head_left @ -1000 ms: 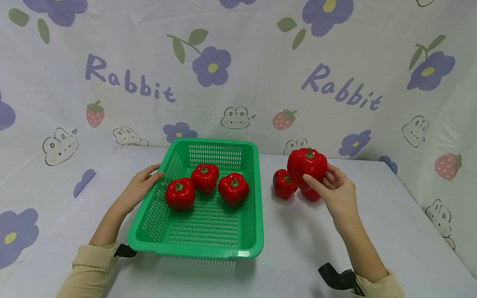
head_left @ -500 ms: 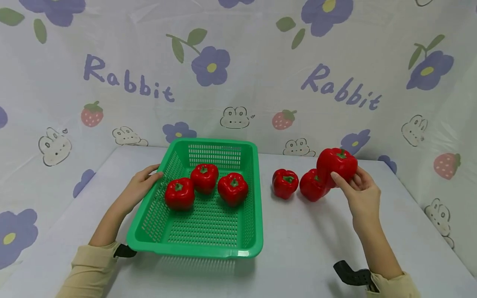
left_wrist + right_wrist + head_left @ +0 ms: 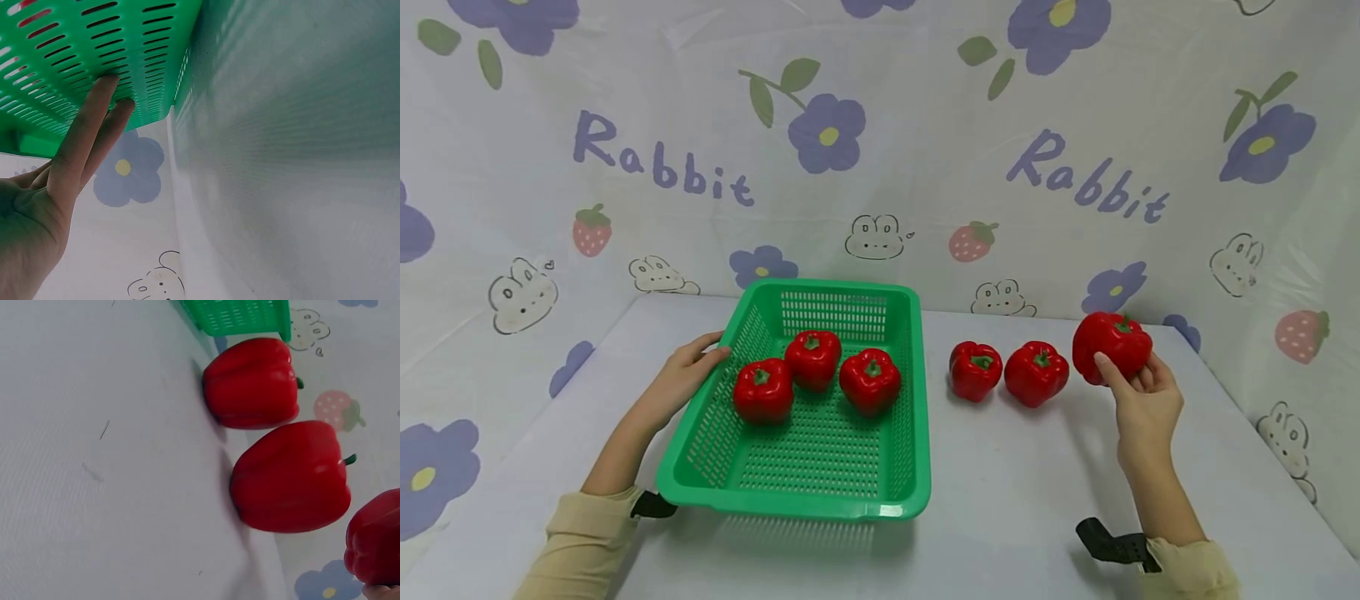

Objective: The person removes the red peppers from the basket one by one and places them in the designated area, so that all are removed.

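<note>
My right hand [image 3: 1150,410] grips a red bell pepper [image 3: 1108,346], thumb on the near side and fingers at its right. It hangs close over the table, right of two red bell peppers [image 3: 1036,373] standing side by side. In the right wrist view, the held bell pepper [image 3: 378,540] shows at the right edge above a fingertip. My left hand [image 3: 679,375] holds the left rim of a green plastic basket [image 3: 790,503], thumb at the rim. Its extended fingers [image 3: 78,140] lie against the slotted outer wall in the left wrist view. Three red bell peppers [image 3: 812,358] stand inside the basket.
The basket stands on a white-covered table [image 3: 992,508], left of the middle. A white backdrop [image 3: 925,125] printed with flowers, rabbits and strawberries rises behind the table's back edge. Black wrist mounts [image 3: 1112,546] sit at both sleeves.
My right hand has carried its bell pepper to the right and slightly down, uncovering the two bell peppers on the table. My left hand and the basket have stayed put.
</note>
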A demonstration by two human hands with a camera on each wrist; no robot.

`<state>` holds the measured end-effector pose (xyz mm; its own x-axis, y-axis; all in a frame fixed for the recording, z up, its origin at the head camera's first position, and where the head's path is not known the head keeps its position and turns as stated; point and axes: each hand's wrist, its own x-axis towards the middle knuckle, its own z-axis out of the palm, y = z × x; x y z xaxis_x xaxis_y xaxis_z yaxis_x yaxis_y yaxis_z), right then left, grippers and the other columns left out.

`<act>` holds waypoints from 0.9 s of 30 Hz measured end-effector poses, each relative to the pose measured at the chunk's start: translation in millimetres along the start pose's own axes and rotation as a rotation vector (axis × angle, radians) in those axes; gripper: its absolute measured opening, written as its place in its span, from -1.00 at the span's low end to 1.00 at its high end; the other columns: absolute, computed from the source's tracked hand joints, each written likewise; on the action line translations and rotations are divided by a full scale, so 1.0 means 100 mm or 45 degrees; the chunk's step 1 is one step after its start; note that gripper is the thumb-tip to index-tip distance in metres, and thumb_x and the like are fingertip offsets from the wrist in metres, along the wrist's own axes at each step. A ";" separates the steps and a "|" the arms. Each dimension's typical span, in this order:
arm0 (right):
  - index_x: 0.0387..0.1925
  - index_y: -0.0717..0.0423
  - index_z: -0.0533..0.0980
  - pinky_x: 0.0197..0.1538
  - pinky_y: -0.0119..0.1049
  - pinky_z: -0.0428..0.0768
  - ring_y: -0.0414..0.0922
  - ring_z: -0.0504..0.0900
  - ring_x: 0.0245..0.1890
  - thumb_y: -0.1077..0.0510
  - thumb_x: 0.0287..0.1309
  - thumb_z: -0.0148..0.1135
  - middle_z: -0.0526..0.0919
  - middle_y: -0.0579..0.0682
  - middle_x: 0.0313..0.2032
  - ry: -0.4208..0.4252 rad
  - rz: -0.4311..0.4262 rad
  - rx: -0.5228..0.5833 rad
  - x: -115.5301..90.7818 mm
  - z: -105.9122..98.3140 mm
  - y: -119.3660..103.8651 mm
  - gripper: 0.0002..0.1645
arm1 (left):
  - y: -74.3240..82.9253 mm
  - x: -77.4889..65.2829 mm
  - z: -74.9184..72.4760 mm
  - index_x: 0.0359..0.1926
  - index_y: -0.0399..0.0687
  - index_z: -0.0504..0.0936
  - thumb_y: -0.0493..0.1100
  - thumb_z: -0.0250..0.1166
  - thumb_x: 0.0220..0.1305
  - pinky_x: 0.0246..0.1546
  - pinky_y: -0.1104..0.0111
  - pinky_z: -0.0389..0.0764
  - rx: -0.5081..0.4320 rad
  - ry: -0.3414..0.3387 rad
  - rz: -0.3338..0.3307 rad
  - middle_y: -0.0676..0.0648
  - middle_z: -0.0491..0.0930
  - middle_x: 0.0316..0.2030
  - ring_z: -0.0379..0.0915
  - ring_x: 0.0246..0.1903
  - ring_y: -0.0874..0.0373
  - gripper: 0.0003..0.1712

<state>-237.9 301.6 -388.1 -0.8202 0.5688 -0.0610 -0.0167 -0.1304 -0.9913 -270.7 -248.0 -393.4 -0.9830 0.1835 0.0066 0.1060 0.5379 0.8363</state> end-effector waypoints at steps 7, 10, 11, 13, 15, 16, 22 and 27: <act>0.49 -0.05 0.10 0.38 -0.31 0.27 -0.10 0.22 0.47 -0.06 0.09 0.39 0.20 -0.04 0.48 0.042 0.033 -0.077 0.11 -0.04 0.18 0.02 | 0.00 0.00 0.00 0.48 -0.25 0.11 0.08 -0.09 0.53 -0.24 0.41 0.61 -0.003 -0.003 0.000 -0.42 0.49 0.14 0.59 -0.23 0.21 -0.31; 0.50 -0.04 0.08 0.40 -0.29 0.25 -0.10 0.20 0.48 -0.07 0.11 0.38 0.17 -0.04 0.49 0.055 0.038 -0.113 0.14 -0.06 0.25 0.02 | 0.01 0.00 0.00 0.48 -0.25 0.10 0.08 -0.10 0.53 -0.25 0.42 0.61 -0.007 -0.005 -0.003 -0.43 0.49 0.14 0.59 -0.23 0.20 -0.31; 0.50 -0.04 0.07 0.41 -0.29 0.25 -0.10 0.19 0.48 -0.07 0.11 0.37 0.17 -0.04 0.50 0.055 0.040 -0.125 0.15 -0.06 0.27 0.02 | 0.01 0.00 0.00 0.48 -0.25 0.10 0.08 -0.10 0.53 -0.26 0.42 0.62 -0.008 -0.005 -0.004 -0.43 0.49 0.14 0.59 -0.23 0.20 -0.31; 0.51 -0.04 0.06 0.41 -0.29 0.24 -0.10 0.18 0.49 -0.07 0.12 0.36 0.16 -0.04 0.50 0.053 0.048 -0.137 0.17 -0.07 0.31 0.02 | 0.01 0.00 0.00 0.48 -0.26 0.10 0.07 -0.10 0.53 -0.26 0.42 0.62 -0.008 -0.003 -0.005 -0.43 0.49 0.14 0.59 -0.24 0.20 -0.31; 0.51 -0.05 0.04 0.42 -0.28 0.23 -0.11 0.17 0.49 -0.07 0.13 0.36 0.15 -0.04 0.50 0.047 0.058 -0.150 0.18 -0.08 0.34 0.03 | 0.01 0.00 0.00 0.48 -0.26 0.10 0.07 -0.10 0.53 -0.26 0.42 0.62 -0.004 0.000 -0.007 -0.43 0.49 0.13 0.59 -0.25 0.21 -0.31; 0.51 -0.05 0.04 0.42 -0.28 0.23 -0.11 0.16 0.50 -0.08 0.13 0.36 0.14 -0.04 0.50 0.046 0.063 -0.155 0.19 -0.08 0.35 0.04 | 0.01 0.00 0.00 0.48 -0.26 0.10 0.07 -0.10 0.53 -0.26 0.42 0.62 -0.005 -0.001 -0.007 -0.43 0.49 0.13 0.59 -0.25 0.21 -0.31; 0.52 -0.03 0.01 0.42 -0.27 0.23 -0.10 0.15 0.50 -0.08 0.14 0.35 0.12 -0.02 0.51 0.040 0.082 -0.201 0.21 -0.08 0.40 0.04 | -0.01 0.00 0.00 0.48 -0.25 0.10 0.07 -0.09 0.53 -0.26 0.42 0.62 -0.014 -0.002 -0.014 -0.43 0.49 0.13 0.59 -0.26 0.23 -0.31; 0.52 -0.01 -0.02 0.44 -0.27 0.21 -0.09 0.12 0.51 -0.08 0.16 0.33 0.09 0.00 0.52 0.036 0.115 -0.236 0.22 -0.08 0.46 0.05 | -0.01 0.01 0.00 0.48 -0.24 0.10 0.08 -0.09 0.53 -0.26 0.42 0.62 -0.014 0.001 -0.013 -0.42 0.49 0.13 0.58 -0.26 0.23 -0.31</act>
<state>-252.1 314.9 -435.8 -0.7973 0.5844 -0.1511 0.1636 -0.0316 -0.9860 -271.3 -248.1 -394.6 -0.9842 0.1771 -0.0016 0.0942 0.5310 0.8421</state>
